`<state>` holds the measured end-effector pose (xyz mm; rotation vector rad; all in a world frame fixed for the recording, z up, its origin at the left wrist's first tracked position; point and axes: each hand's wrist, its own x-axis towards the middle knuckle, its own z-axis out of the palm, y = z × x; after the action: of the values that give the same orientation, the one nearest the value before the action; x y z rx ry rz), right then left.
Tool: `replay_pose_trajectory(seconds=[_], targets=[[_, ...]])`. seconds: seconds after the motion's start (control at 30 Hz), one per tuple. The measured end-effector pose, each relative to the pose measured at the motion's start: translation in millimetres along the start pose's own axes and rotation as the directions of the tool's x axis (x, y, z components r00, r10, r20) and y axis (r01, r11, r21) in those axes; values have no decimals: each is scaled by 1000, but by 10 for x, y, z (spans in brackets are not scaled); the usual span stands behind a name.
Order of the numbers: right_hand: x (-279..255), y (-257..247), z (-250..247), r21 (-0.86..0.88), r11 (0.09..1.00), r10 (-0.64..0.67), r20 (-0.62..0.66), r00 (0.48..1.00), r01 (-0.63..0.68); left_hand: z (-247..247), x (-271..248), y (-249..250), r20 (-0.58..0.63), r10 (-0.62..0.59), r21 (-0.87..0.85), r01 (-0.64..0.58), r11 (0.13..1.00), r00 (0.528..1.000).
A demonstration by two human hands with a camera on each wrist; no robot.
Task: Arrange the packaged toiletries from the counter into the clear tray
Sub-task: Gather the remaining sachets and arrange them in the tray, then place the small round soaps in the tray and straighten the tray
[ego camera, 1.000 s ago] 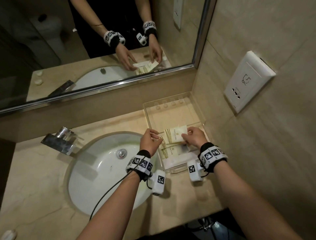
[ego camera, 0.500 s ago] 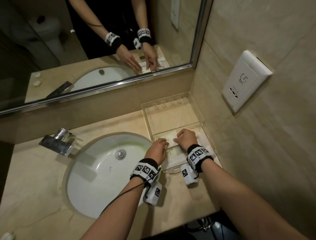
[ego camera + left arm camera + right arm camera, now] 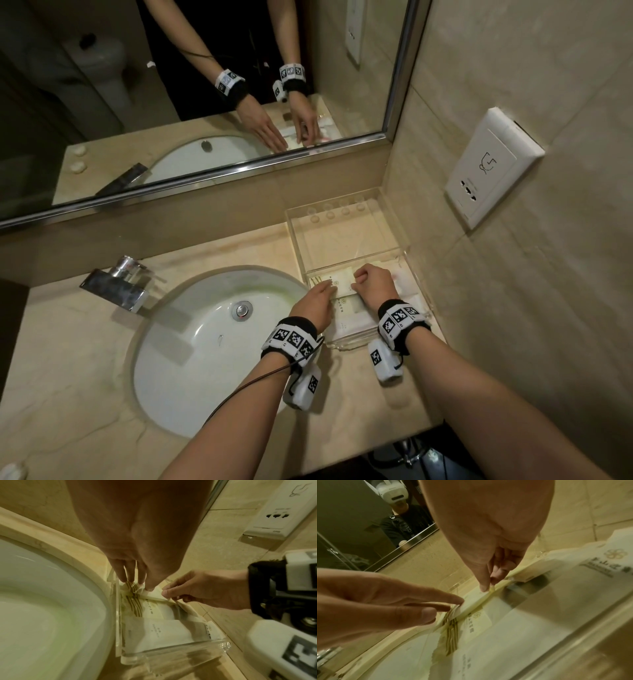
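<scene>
The clear tray (image 3: 399, 222) stands on the counter against the right wall, its far compartment bare. Several flat packets lie in the near compartment, among them a white packet (image 3: 163, 631). On top at the compartment's far end lies a cream packet with brown stripes (image 3: 340, 278) (image 3: 157, 596) (image 3: 474, 600). My left hand (image 3: 313, 303) (image 3: 137, 584) has straight fingers whose tips touch the packet's striped left end. My right hand (image 3: 371, 282) (image 3: 488, 586) pinches the packet's right edge between thumb and fingers. The packets under my hands are partly hidden.
A white sink (image 3: 205, 342) with a chrome faucet (image 3: 116, 287) lies just left of the tray. The mirror (image 3: 205, 102) runs along the back. A wall socket (image 3: 493, 168) juts out above the tray on the right wall.
Both hands lowered the striped packet from above the tray into the near compartment. It now lies on the other packets, and the left fingers have straightened onto it.
</scene>
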<state>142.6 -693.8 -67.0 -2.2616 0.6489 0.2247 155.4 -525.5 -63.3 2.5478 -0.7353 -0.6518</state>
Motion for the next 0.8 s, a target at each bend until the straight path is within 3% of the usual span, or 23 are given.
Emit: replay_pose_trajectory(seconds=[0.37,0.47,0.53,0.6,0.67,0.8], targets=[[-47,-29,-52,47,997,56,-67,996,-53,-32,-43,33,-31,-17,-58,16,998,999],[-142,-137,-117,112,993,-11,-117,993,24,-239,-201,-13,-134,-81,-235,48,971,988],[-236,-307,-93,204,976,-64,-92,994,82,-387,-409,-124,-167,-168,-437,80,896,971],[-334,-528,14,267,957,-118,2,993,113,-499,-680,-313,-166,-277,-623,117,773,947],[-439,-774,212,308,940,-195,125,973,149,-570,-1029,-552,-171,-396,-704,169,690,902],[-668,-1235,735,314,910,-357,259,898,271,-626,-1802,-1049,-221,-609,-753,265,603,762]])
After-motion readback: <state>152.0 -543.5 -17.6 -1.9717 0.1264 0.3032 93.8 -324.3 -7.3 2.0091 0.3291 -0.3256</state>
